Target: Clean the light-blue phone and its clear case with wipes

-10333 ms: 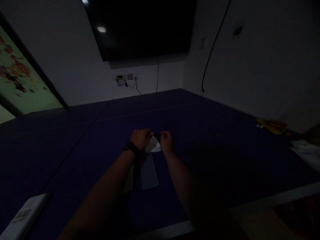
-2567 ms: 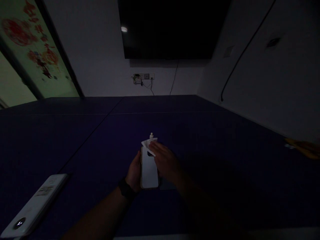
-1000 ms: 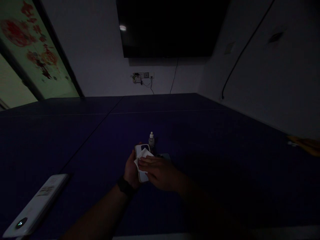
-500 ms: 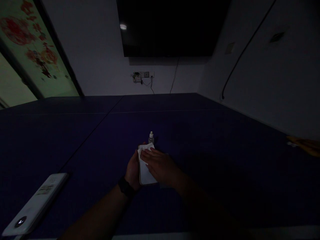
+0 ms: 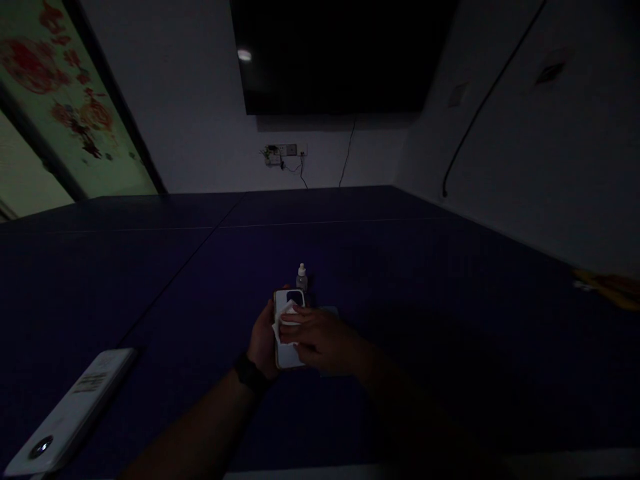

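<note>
My left hand [image 5: 263, 340] is wrapped round the left edge of a smartphone [image 5: 289, 358], a pale one in a case, its back turned up and a dark camera block at the top. On that back lies a folded white tissue [image 5: 287, 312], pressed down by the fingers of my right hand [image 5: 323, 339]. Just beyond the phone's top edge a small clear dropper bottle [image 5: 301, 278] with a white cap stands upright. Partly hidden beneath my right hand, a flat greyish piece [image 5: 329, 311] lies on the table; its kind I cannot make out.
The dark blue table [image 5: 200, 300] reaches to the wall. At its near left lies a long white device [image 5: 75, 407] with a round lens-like spot. A yellow cloth-like thing [image 5: 613, 290] is at the far right. A large dark television [image 5: 340, 57] hangs above wall sockets [image 5: 285, 151].
My right hand has slid the tissue down the phone's back, away from its top. The camera block now shows. My left hand keeps its hold, almost in the same place.
</note>
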The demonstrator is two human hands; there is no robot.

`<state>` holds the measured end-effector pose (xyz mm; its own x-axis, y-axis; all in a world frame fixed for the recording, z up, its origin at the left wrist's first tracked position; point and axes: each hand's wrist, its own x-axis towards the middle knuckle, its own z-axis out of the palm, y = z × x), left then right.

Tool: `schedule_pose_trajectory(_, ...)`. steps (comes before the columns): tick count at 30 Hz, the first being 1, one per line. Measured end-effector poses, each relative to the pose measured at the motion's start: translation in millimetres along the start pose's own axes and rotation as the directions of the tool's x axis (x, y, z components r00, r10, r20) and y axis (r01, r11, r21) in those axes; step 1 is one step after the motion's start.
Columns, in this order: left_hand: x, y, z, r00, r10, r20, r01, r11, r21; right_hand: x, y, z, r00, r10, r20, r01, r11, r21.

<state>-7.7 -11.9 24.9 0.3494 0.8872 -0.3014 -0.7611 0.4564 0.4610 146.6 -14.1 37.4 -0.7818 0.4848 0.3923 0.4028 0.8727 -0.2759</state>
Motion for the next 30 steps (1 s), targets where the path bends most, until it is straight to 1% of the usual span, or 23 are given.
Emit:
schedule_pose_trajectory(1,-0.2,0.3,-0.1,1.0,-0.002,0.011,0.002,1.0,0.004,-0.1,0.5,-0.3,1.0,0.019,-0.013,-0.02,1.0,-0.012)
schedule_pose_trajectory(4,0.1,0.8,-0.8,0.999,0.022,0.029,-0.022,1.0,0.021,0.9,0.2,0.7,0.989,0.127,-0.078,-0.135,0.986,-0.1)
schedule_pose_trajectory(5,0.7,0.9,-1.5,0.999,0.031,0.024,-0.032,0.999,0.028,1.3,-0.4,1.2,0.988,0.133,-0.08,-0.142,0.983,-0.119)
schedule_pose_trajectory(7,2.3,0.9,-3.3,0.999,0.04,0.017,-0.04,0.999,0.032,1.5,-1.4,0.8,0.996,0.077,-0.037,-0.08,0.991,-0.105)
schedule_pose_trajectory(9,3.8,0.7,-4.8,0.999,0.019,0.04,-0.02,0.999,0.028,0.7,-1.0,-1.0,1.0,0.018,-0.005,-0.018,0.998,-0.059)
schedule_pose_trajectory(10,4.1,0.4,-5.1,0.998,0.007,0.056,-0.008,1.0,0.024,0.2,-0.4,-2.1,1.0,0.016,-0.009,-0.017,0.999,-0.047)
schedule_pose_trajectory(12,3.8,-0.2,-4.9,0.997,-0.001,0.073,0.0,1.0,0.019,-0.1,0.3,-3.6,0.997,0.064,-0.045,-0.067,0.995,-0.071)
schedule_pose_trajectory(14,3.2,-0.6,-3.9,0.998,0.018,0.057,-0.019,1.0,0.014,0.4,-1.0,-4.4,0.991,0.105,-0.08,-0.113,0.987,-0.113)
schedule_pose_trajectory(15,3.1,-0.6,-3.3,0.999,0.022,0.049,-0.023,1.0,0.01,0.9,-2.4,-4.7,0.992,0.099,-0.079,-0.108,0.987,-0.119)
schedule_pose_trajectory(17,3.7,-0.2,-2.4,0.999,0.011,0.042,-0.011,1.0,0.002,1.5,-5.3,-5.6,0.998,0.051,-0.046,-0.055,0.995,-0.079)
schedule_pose_trajectory(19,4.9,0.7,-1.6,0.999,-0.001,0.041,0.001,1.0,0.007,1.4,-5.5,-5.7,0.999,0.02,-0.024,-0.02,1.0,0.008)
schedule_pose_trajectory(20,5.3,1.3,-1.2,0.999,-0.001,0.042,0.001,1.0,0.017,1.1,-3.7,-5.0,0.998,0.037,-0.046,-0.035,0.998,0.06)
schedule_pose_trajectory(21,5.3,2.0,-0.8,0.999,0.006,0.044,-0.008,1.0,0.03,0.5,-0.5,-3.6,0.989,0.099,-0.111,-0.085,0.988,0.125)
schedule_pose_trajectory(22,4.6,3.0,-0.4,0.999,0.007,0.054,-0.01,0.999,0.048,-0.3,3.9,-1.9,0.956,0.204,-0.211,-0.162,0.966,0.201)
schedule_pose_trajectory(23,3.4,4.1,0.0,0.997,-0.002,0.072,-0.002,0.998,0.067,-1.5,9.3,-0.1,0.89,0.329,-0.317,-0.242,0.928,0.283)
schedule_pose_trajectory(24,1.4,5.5,0.4,0.995,-0.016,0.097,0.008,0.996,0.084,-3.1,15.3,1.2,0.776,0.468,-0.422,-0.318,0.869,0.379)
schedule_pose_trajectory(25,-0.9,7.1,0.9,0.992,-0.029,0.126,0.017,0.995,0.098,-5.1,21.2,1.7,0.672,0.559,-0.486,-0.369,0.821,0.435)
schedule_pose_trajectory(26,-3.4,8.7,1.2,0.987,-0.044,0.155,0.028,0.994,0.108,-7.5,26.6,1.1,0.59,0.613,-0.525,-0.401,0.787,0.468)
schedule_pose_trajectory(27,-5.8,10.3,1.3,0.982,-0.057,0.18,0.037,0.993,0.116,-10.0,30.8,-0.5,0.526,0.645,-0.555,-0.422,0.764,0.488)
schedule_pose_trajectory(28,-7.7,11.6,1.3,0.978,-0.067,0.197,0.043,0.992,0.122,-12.3,33.5,-2.9,0.478,0.66,-0.579,-0.436,0.751,0.496)
schedule_pose_trajectory(29,-8.9,12.6,1.0,0.976,-0.068,0.207,0.042,0.991,0.128,-14.1,34.5,-5.3,0.442,0.667,-0.6,-0.441,0.744,0.502)
schedule_pose_trajectory(30,-9.2,13.2,0.4,0.975,-0.069,0.21,0.041,0.99,0.139,-15.1,33.9,-7.2,0.433,0.655,-0.619,-0.437,0.753,0.491)
